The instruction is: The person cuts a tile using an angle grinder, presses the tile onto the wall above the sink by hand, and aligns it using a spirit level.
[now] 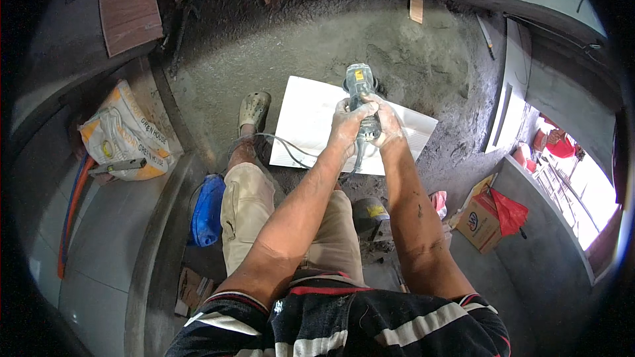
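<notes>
Rough grey floor point(297, 49) surrounds a white tile point(305, 109); left hand point(345, 121) and right hand point(388, 121) curl their fingers around the angle grinder point(360, 80), likely heavy, rigid, best gripped mid-length.

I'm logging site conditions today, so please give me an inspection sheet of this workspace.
Surface: rough grey floor.
Things in use: power tool held over a white panel; contact unclear.
Clutter: sack and blue container at left, cardboard box at right.
Hands: left hand and right hand both closed around the power tool.
Cables: dark cord over the panel's left part.
Surroundings: low grey wall at right.
</notes>
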A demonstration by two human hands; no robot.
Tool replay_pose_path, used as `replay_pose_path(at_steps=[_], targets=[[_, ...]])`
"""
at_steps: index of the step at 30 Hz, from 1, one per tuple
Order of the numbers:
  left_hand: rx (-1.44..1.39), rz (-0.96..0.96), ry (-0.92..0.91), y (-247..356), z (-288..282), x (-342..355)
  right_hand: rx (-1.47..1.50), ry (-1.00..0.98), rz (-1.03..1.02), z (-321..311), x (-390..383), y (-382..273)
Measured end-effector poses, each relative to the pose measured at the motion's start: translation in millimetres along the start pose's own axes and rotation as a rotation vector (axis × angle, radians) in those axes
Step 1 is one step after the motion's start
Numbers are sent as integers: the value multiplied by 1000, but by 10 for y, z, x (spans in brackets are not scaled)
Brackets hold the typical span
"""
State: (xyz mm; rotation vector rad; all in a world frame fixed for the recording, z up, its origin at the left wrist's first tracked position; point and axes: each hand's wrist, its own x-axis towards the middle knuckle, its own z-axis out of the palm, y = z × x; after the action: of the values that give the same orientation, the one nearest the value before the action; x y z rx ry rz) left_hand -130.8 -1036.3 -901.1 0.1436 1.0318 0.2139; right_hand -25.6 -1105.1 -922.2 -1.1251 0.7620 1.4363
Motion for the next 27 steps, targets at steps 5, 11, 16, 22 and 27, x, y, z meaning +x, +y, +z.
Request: replay_pose_path(at_steps=[5,11,16,22,27], targets=[[9,4,-16,7,-28,16,-15,13,-10,30,6,16],[-13,1,5,-26,-50,29,-4,15,10,63,-19,-2],[-17,-4,2,-18,-55,35,21,15,13,90,-42,4],[-1,-9,6,-28,-39,68,-26,47,-13,87,-5,-6],[43,-22,16,-50,-50,84,-19,20,4,99,-7,-20]])
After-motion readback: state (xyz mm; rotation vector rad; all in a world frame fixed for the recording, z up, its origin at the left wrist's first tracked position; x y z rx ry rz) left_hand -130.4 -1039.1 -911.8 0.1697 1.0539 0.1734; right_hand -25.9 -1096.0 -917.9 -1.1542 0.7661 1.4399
